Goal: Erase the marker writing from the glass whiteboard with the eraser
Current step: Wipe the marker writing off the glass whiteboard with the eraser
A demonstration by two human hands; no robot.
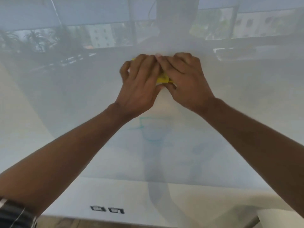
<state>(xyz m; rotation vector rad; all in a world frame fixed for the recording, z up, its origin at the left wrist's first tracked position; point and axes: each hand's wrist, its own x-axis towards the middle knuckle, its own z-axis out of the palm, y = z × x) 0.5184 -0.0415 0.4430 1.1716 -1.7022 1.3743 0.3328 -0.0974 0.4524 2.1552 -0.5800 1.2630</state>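
The glass whiteboard (65, 112) fills the view and mirrors windows, trees and a person. Both hands press a yellow eraser (162, 79) flat against the glass near the upper middle. My left hand (139, 83) covers its left part and my right hand (184, 79) covers its right part, so only a small yellow strip shows between them and a corner at the top left. Faint teal marker writing (144, 127) lies below the hands, with paler blue smears under it.
The board's lower edge runs across the bottom, above a white wall strip with two wall sockets (107, 209). A white object (283, 219) sits at the bottom right corner. A dark sleeve (14, 214) shows at the bottom left.
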